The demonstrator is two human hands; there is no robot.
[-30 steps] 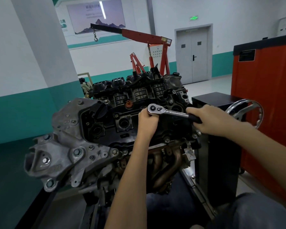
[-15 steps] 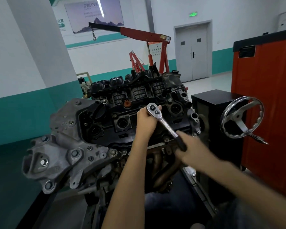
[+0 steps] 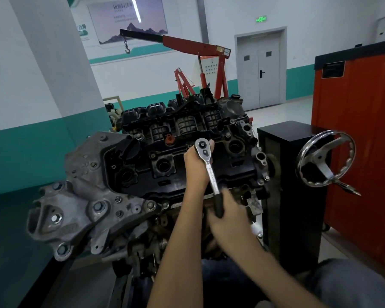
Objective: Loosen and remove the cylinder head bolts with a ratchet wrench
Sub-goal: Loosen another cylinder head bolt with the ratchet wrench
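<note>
- ratchet wrench has its head on top of the engine cover, handle angled back toward the person
- left hand curled round the ratchet head; bolt under it hidden
- right hand wrapped on the black grip, blurred
- plug well beside the left hand: inside too dark to tell

A black box stands in front of me. A shiny wheel with a handle sticks out just right of the black box. A big orange cabinet stands further right. A red crane and a grey door are far behind the black box.
</note>
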